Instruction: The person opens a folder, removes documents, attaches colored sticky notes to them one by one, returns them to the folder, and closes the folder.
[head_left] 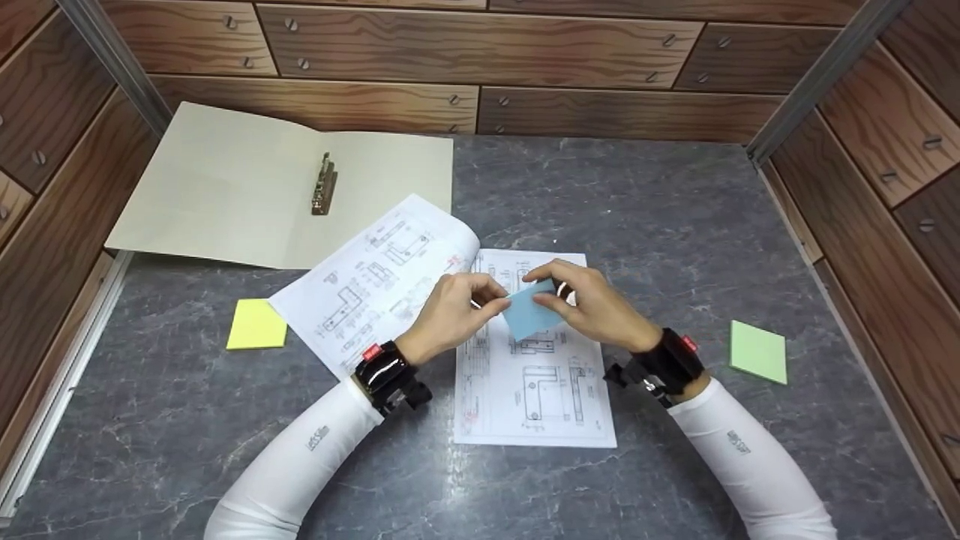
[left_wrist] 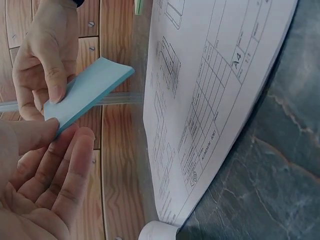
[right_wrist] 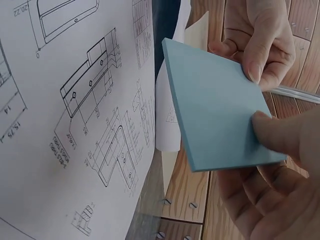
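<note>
A blue sticky note pad is held up over the right-hand sheet of printed technical drawings. My left hand pinches the pad's left corner between thumb and forefinger. My right hand grips its upper right part, thumb on the face and fingers behind. In the right wrist view the pad shows a plain face and a thick stack edge. Seen from the left wrist, the pad tilts above the page. Another drawing sheet is turned over to the left, curling at the fold.
An open cream folder with a metal clip lies at the back left, partly under the turned sheet. A yellow sticky note pad lies at left, a green one at right. Wood-patterned walls border the grey table.
</note>
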